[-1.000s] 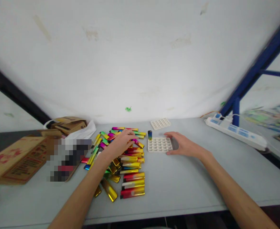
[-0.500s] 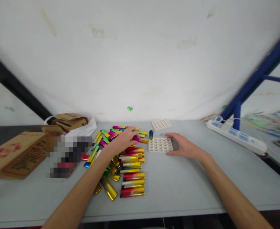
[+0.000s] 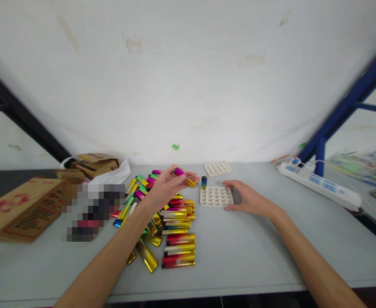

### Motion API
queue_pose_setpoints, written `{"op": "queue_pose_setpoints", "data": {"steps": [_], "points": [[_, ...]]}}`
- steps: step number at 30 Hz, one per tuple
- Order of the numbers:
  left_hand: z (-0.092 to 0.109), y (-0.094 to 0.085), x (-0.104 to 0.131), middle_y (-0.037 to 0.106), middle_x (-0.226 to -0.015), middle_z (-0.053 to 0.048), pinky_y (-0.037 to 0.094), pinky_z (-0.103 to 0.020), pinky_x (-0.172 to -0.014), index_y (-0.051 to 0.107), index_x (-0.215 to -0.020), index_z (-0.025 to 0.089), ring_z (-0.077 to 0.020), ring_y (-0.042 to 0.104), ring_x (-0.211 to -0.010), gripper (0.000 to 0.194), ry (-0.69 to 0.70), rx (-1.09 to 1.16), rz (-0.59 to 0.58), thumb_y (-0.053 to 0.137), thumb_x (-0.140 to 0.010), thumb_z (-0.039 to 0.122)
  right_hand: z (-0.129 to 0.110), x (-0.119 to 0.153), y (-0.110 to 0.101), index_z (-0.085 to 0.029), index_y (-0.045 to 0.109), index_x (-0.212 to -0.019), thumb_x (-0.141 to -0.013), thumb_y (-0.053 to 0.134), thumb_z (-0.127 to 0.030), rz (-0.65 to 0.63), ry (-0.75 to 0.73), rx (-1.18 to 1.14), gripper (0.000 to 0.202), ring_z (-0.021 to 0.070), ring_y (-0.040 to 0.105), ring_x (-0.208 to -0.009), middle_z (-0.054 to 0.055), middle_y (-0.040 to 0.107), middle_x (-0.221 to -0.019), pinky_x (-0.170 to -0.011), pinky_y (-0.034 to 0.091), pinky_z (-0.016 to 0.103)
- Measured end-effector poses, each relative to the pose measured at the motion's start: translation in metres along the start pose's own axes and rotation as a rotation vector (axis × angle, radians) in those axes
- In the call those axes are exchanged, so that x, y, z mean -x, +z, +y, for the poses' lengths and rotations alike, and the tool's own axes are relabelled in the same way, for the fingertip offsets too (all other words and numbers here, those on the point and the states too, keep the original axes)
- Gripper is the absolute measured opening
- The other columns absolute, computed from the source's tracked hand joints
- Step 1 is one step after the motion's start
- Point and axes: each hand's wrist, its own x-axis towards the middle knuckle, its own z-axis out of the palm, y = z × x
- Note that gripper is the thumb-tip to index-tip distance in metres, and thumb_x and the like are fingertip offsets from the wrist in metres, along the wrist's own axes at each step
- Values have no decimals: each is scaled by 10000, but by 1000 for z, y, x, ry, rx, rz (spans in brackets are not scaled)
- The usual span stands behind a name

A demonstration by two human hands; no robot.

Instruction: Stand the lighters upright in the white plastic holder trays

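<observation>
A heap of shiny gold, red, pink and green lighters (image 3: 171, 222) lies on the grey table (image 3: 239, 252). My left hand (image 3: 165, 187) is raised just above the heap and grips one pink-and-gold lighter (image 3: 184, 176) between thumb and fingers. Right of the heap sits a white tray with round holes (image 3: 216, 196), with one blue-green lighter (image 3: 204, 182) standing upright at its far left corner. My right hand (image 3: 248, 198) rests against the tray's right edge, fingers spread flat on the table.
A second white holed tray (image 3: 218, 168) lies farther back near the wall. Cardboard boxes (image 3: 24, 205) and a white bag (image 3: 111, 176) sit at the left. A white power strip (image 3: 319, 184) runs along the right, beside a blue frame post (image 3: 318, 154).
My left hand has lifted out of the heap with one pink-and-gold lighter and moved right toward the tray. The right hand has stayed at the tray's edge.
</observation>
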Motion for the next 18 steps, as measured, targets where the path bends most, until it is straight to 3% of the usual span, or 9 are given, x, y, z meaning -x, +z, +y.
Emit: {"op": "queue_pose_setpoints", "data": {"steps": [4, 8, 13, 18], "points": [[-9, 9, 0, 670, -798, -2, 537, -316, -714, 510, -895, 197, -126, 625, -668, 241, -7, 52, 1, 734, -871, 284, 0, 0, 0, -236, 509, -1413, -747, 841, -469, 9, -15, -9, 780, 343, 557, -1279, 140, 583, -1394, -1098, 439, 554], [-17, 9, -1, 544, -678, 37, 391, -202, -514, 560, -937, 198, -84, 443, -546, 212, -81, 74, 13, 712, -876, 333, -3, -1, 1, -242, 508, -1407, -753, 837, -471, 7, -26, 1, 767, 338, 560, -1276, 134, 583, -1397, -1098, 438, 546], [-18, 11, -3, 420, -574, 24, 330, -212, -476, 611, -768, 144, -97, 354, -503, 421, -195, 117, -2, 518, -946, 515, -10, -2, 2, -243, 520, -1389, -751, 838, -466, -2, -46, 3, 747, 333, 568, -1263, 128, 596, -1378, -1088, 443, 532], [-17, 11, -3, 385, -591, 15, 328, -217, -485, 544, -662, 155, -110, 384, -518, 363, -295, 165, -20, 484, -927, 396, -14, -2, 4, -256, 508, -1398, -753, 835, -474, -16, -60, 0, 756, 328, 559, -1275, 117, 595, -1382, -1090, 443, 517]]}}
